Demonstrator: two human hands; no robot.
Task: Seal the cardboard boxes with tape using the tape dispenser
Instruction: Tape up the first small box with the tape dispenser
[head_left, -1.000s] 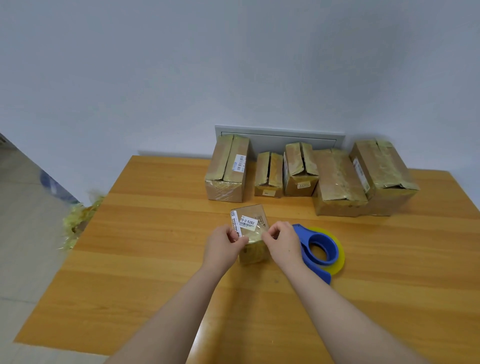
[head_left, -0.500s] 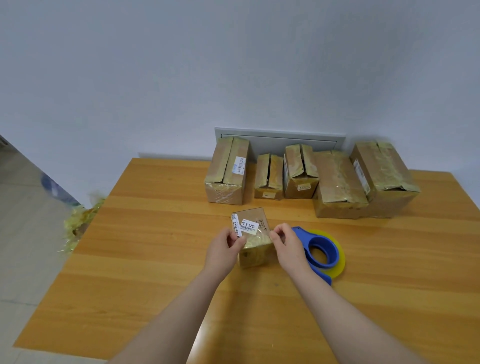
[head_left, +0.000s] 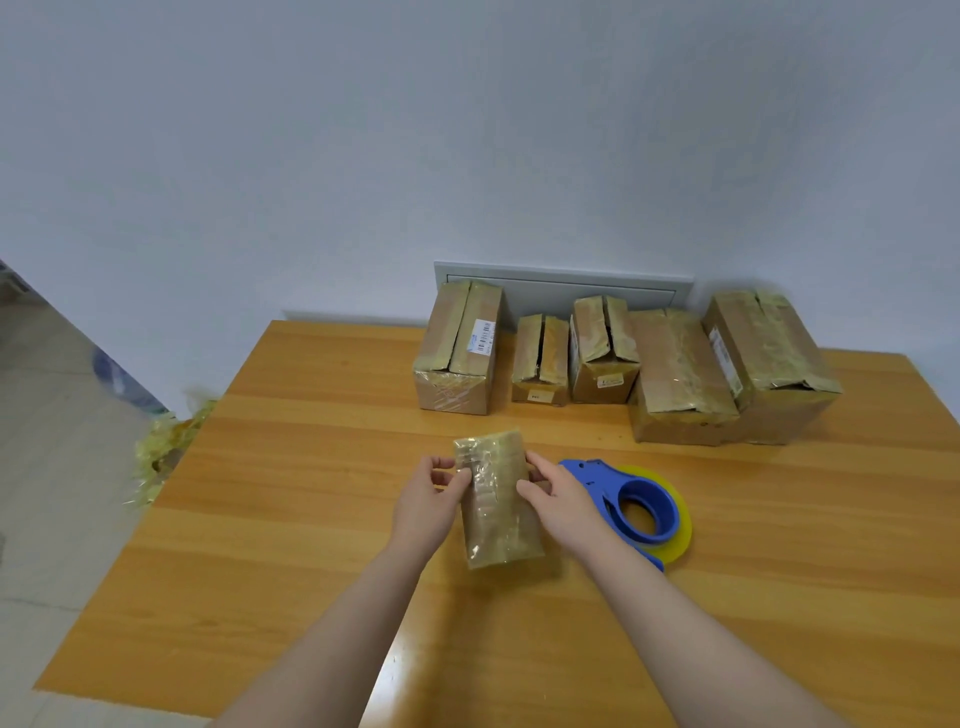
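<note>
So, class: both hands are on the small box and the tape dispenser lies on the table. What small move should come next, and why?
Probably the right hand should let go and pick up the tape dispenser, while the left hand steadies the small box. Both hands grip the box, and the dispenser lies untouched on the table just beside the right hand.

No lettering can be read. At twelve o'clock on the table (head_left: 311, 467), the leftmost box (head_left: 447, 358) bears a white label (head_left: 483, 337) with a barcode and print too small to make out. Toward one o'clock, a sticker (head_left: 535, 396) on the second box (head_left: 540, 348), a tag (head_left: 610, 382) on the third box (head_left: 597, 332) and a side label (head_left: 724, 364) on the rightmost box (head_left: 779, 343) show only blurred marks.
</note>
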